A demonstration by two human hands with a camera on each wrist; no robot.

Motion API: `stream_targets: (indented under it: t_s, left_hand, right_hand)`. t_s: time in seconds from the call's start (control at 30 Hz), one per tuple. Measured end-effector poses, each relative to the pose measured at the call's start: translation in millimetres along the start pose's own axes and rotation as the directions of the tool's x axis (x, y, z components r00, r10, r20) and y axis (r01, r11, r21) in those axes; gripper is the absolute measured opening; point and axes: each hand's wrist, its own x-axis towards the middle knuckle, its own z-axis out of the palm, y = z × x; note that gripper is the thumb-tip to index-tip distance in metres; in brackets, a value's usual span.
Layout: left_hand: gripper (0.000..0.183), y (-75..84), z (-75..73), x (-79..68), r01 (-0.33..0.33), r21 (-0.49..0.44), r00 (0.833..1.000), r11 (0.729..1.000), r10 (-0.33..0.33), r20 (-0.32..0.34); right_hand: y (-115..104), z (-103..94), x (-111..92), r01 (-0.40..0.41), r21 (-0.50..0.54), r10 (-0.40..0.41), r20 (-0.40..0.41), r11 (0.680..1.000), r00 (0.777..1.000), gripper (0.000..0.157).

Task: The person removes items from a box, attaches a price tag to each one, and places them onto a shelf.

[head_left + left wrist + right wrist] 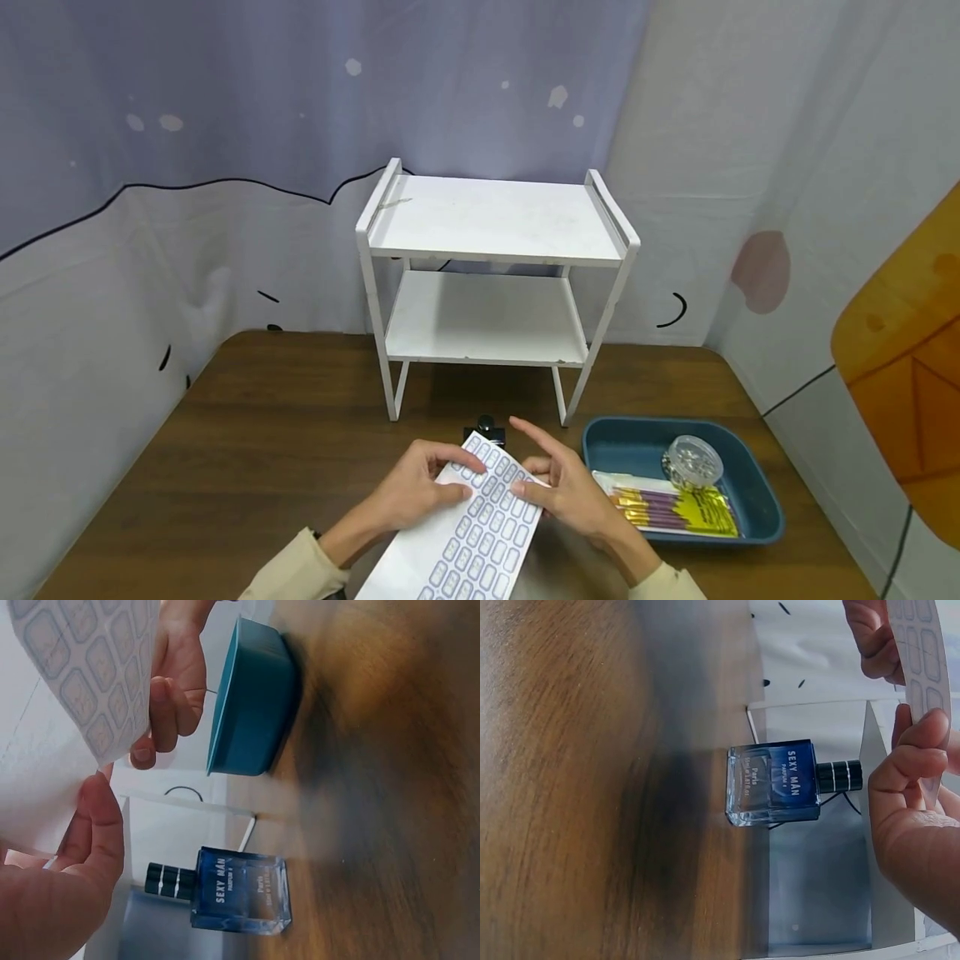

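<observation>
Both hands hold a white sticker sheet (480, 533) printed with rows of small blue-outlined labels, tilted above the table's front. My left hand (420, 490) pinches it along its left side, thumb and index finger on the printed face. On the right edge, the thumb of my right hand (573, 493) presses the labels while the index finger points away, off the sheet; other fingers are partly behind it. A blue glass perfume bottle (240, 891) with a black, silver-ringed cap stands upright just beyond the sheet, untouched. In the head view the sheet hides most of that bottle (486, 432).
A white two-tier shelf (487, 317) stands at the back of the brown wooden table (187, 467). At the right, a dark blue tray (622, 454) holds a round clear container (693, 461) and a yellow-and-purple packet (667, 510). Patterned curtains hang behind.
</observation>
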Motion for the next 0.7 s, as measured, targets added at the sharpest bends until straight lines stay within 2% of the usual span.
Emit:
stream_targets:
  t_s: [0.33,0.5,0.7]
  left_hand:
    - [0.025,-1.7,2.3,2.4,0.000,0.031,1.000,1.000,0.000,0.004]
    - [0.030,-2.4,2.5,2.6,0.010,-0.016,0.999,1.000,-0.009,0.043]
    - [0.030,-2.8,2.2,0.1,-0.004,0.022,0.996,1.000,0.002,0.085]
  right_hand:
    - [0.7,-0.5,1.3,0.014,-0.007,-0.014,-0.009,1.000,1.000,0.079]
    - [-1.6,-1.9,1.6,0.014,0.013,-0.014,-0.008,1.000,1.000,0.079]
    - [-2.5,-4.2,1.9,0.001,0.007,-0.001,-0.002,1.000,1.000,0.079]
